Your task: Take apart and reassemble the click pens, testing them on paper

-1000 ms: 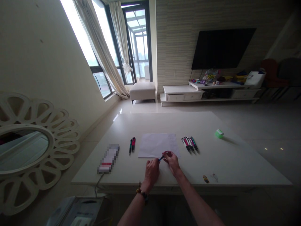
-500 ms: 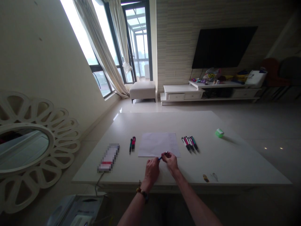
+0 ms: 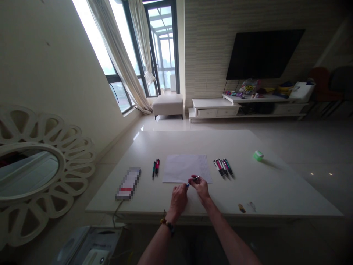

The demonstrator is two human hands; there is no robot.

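A blue pen is held at the near edge of the paper, the grip of both left hand and right hand clamped on it, apparently so that each end is steadied; whether it is in one piece cannot be told. On the tabletop, a smaller pen group and a larger pen group are laid either side, seemingly so that the paper is left uncovered. Its faint marks cannot be read

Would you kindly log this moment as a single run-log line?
left hand: holding blue pen; right hand: at pen's far end; paper: flat on table; pens: left of paper; more pens: right of paper
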